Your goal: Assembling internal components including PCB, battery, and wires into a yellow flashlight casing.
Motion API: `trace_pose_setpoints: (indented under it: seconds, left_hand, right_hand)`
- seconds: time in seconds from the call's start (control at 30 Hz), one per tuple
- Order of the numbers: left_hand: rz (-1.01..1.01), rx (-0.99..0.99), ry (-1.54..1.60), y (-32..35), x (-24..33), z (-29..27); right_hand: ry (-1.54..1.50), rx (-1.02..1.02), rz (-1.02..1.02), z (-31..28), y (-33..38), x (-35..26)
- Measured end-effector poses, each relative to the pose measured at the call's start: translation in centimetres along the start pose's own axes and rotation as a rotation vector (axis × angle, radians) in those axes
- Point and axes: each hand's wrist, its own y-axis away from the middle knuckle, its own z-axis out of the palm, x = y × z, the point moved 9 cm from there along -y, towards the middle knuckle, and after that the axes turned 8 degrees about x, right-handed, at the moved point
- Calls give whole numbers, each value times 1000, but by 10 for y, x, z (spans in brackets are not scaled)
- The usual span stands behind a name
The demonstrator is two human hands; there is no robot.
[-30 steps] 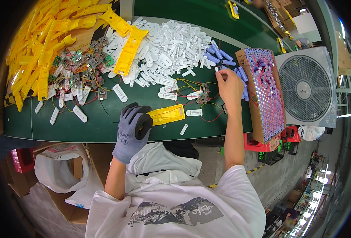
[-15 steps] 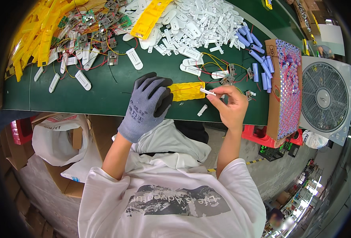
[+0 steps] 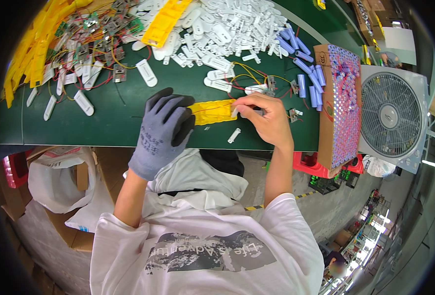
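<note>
My left hand [image 3: 162,129], in a grey and black work glove, rests on the left end of a flat yellow plastic casing [image 3: 212,112] lying on the green table [image 3: 80,130]. My bare right hand [image 3: 266,118] pinches a small white piece at the casing's right end, fingers closed on it. A thin red wire runs across the casing. A loose white plastic tab [image 3: 234,135] lies just in front of the casing, near the table's front edge.
A heap of white tabs [image 3: 227,29], small circuit boards with wires [image 3: 87,44] and yellow casings [image 3: 26,59] fill the far side. Blue cylindrical cells [image 3: 306,73] lie beside a cardboard tray of cells [image 3: 343,103]. A white fan [image 3: 394,118] stands at right; cardboard boxes and a bag [image 3: 60,182] sit below.
My right hand came back from the far right of the table to the yellow casing with a small white piece. My gloved left hand stayed on the casing.
</note>
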Motion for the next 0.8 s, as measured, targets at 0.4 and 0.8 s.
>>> trace_pose_setpoints:
  seconds: [0.4, 0.8]
  left_hand:
    - [10, 0, 14, 1, -1, 2]
    - [13, 7, 45, 0, 1, -1]
  right_hand:
    - [15, 202, 319, 2, 13, 8]
    - [194, 110, -72, -8, 46, -27]
